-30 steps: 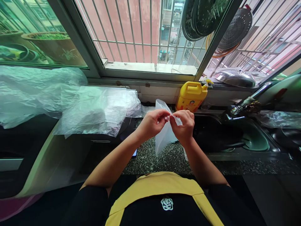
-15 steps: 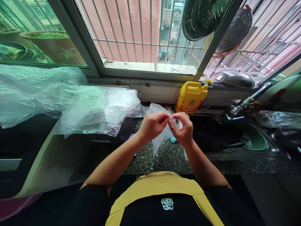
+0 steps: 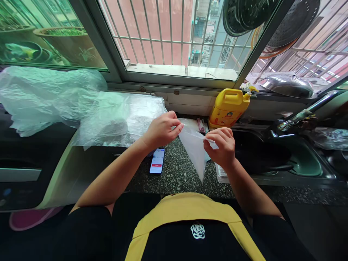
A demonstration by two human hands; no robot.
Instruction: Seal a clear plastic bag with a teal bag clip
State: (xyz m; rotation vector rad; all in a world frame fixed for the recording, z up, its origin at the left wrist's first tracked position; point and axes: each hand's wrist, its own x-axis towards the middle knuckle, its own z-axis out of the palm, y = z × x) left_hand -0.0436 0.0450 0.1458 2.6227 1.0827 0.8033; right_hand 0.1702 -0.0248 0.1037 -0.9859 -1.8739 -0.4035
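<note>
A translucent, cone-shaped plastic piping bag (image 3: 194, 148) hangs point down above the speckled counter (image 3: 179, 174). My left hand (image 3: 165, 128) pinches its upper left corner between thumb and fingers. My right hand (image 3: 221, 146) grips the upper right edge, with the fingers closed on the plastic. Between the two hands the top edge is stretched out. Below my left hand lies a lit phone (image 3: 157, 161) on the counter. A clear plastic box or pack (image 3: 221, 174) sits partly behind my right wrist.
A yellow pump jug (image 3: 228, 107) stands behind my right hand by the window. The dark sink (image 3: 310, 163) and tap (image 3: 295, 119) are on the right. At left, plastic sheets (image 3: 127, 116) cover a surface beside a black-and-cream appliance (image 3: 58, 170).
My hands have moved apart, the left one leftward and the right one slightly right. The bag's top edge is now spread between them, and the phone has come into view.
</note>
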